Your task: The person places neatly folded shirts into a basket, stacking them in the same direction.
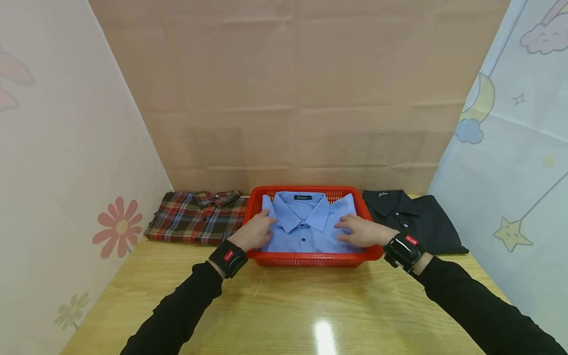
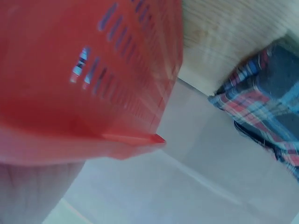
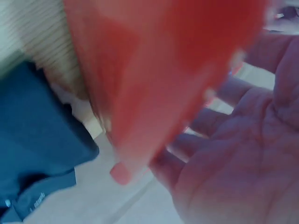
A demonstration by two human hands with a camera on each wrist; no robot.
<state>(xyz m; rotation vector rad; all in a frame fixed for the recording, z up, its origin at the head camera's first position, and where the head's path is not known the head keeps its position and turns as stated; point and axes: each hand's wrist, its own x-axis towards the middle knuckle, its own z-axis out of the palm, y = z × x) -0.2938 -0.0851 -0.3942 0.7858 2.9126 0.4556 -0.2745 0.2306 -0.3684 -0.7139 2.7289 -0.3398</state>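
Note:
A folded light blue collared shirt [image 1: 303, 231] lies collar-side back inside a red plastic basket [image 1: 306, 260] with slotted walls. My left hand [image 1: 254, 231] reaches over the basket's left rim, its fingers at the shirt's left side. From the opposite side, my right hand [image 1: 364, 231] extends over the rim with fingers spread at the shirt's right side. In the right wrist view, the palm of that hand [image 3: 243, 144] shows, its fingertips hidden behind the red wall. The left wrist view has only a part of the left hand [image 2: 37, 191] below the basket rim.
Left of the basket, a folded plaid shirt [image 1: 195, 219] lies on the wooden table [image 1: 284, 305]. A folded black shirt [image 1: 412, 222] lies on the right. Brown paper [image 1: 293, 98] covers the back; patterned white panels [image 1: 66, 148] stand at both sides.

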